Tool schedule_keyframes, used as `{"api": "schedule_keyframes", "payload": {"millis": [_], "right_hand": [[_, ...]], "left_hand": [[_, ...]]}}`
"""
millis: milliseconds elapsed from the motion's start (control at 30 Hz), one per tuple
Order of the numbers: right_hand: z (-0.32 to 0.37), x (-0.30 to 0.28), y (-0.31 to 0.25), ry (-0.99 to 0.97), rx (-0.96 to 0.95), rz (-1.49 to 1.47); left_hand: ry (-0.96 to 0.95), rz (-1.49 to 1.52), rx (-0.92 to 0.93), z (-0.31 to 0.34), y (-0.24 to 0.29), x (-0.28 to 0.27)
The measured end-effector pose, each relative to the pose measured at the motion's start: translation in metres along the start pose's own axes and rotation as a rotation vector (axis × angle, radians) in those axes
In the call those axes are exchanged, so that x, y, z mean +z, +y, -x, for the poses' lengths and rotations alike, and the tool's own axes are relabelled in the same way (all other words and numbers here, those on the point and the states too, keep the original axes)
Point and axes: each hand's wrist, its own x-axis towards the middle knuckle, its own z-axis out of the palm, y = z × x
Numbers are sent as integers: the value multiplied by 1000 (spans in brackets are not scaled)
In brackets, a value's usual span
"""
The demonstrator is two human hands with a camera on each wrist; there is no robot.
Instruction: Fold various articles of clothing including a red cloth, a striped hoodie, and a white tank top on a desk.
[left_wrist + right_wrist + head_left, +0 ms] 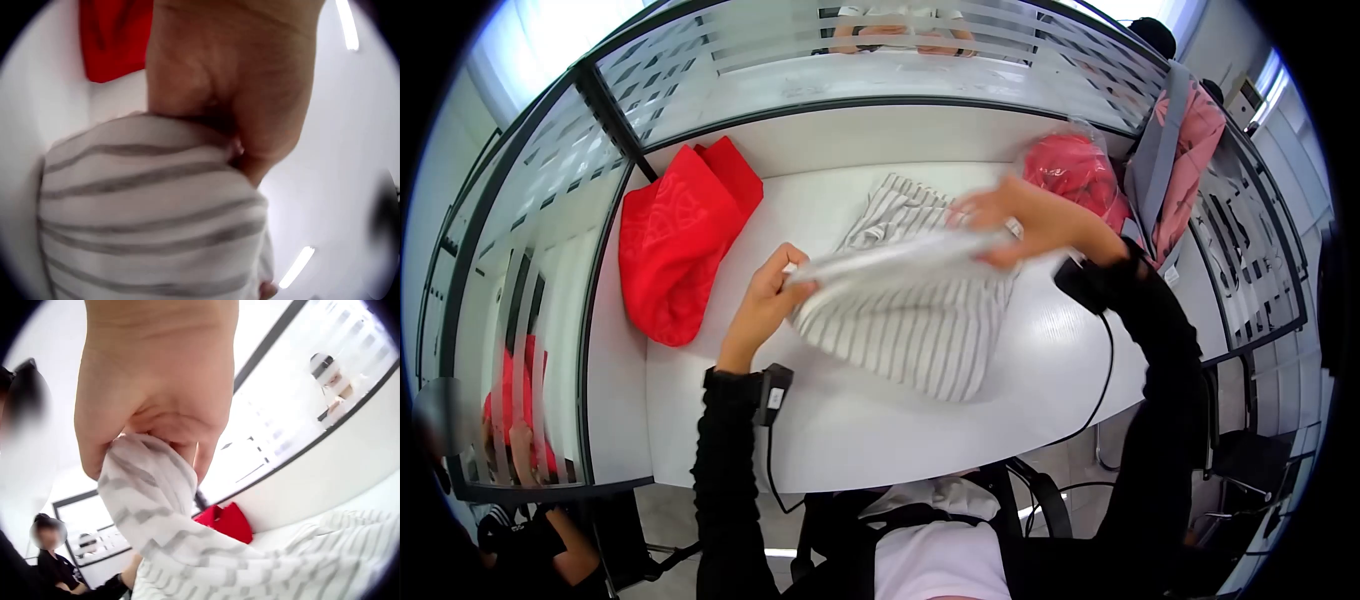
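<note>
A white cloth with grey stripes [900,340] is stretched between both hands above the white table. My left hand [762,305] pinches its left edge between thumb and fingers. At the far right end of the fold, my right hand [1030,220] grips the cloth, blurred in the head view. The right wrist view shows a bunched end of the striped cloth [147,481] inside the fingers. From the left wrist, the cloth [150,206] hangs below the hand, whose fingertips are hidden. Part of the cloth lies crumpled toward the back of the table.
A red folded cloth bag [680,240] leans at the table's left side. Red material in clear plastic [1075,175] sits at the back right, beside a pink and grey cloth [1180,170]. Low partitions [880,140] border the white table [840,440]. Cables trail from both wrists.
</note>
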Motion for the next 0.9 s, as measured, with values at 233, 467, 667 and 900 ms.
{"api": "schedule_keyframes", "payload": {"millis": [233, 467, 667, 900], "right_hand": [[81, 11, -80, -310, -15, 421], [103, -75, 16, -40, 154, 1340], [49, -156, 21, -13, 447, 1638], [62, -215, -91, 747, 372, 1543]], "left_hand": [[-669, -887, 189, 47, 70, 14], [-581, -563, 142, 18, 46, -11], [-236, -409, -45, -26, 29, 10], [501, -1067, 626, -121, 143, -26]]}}
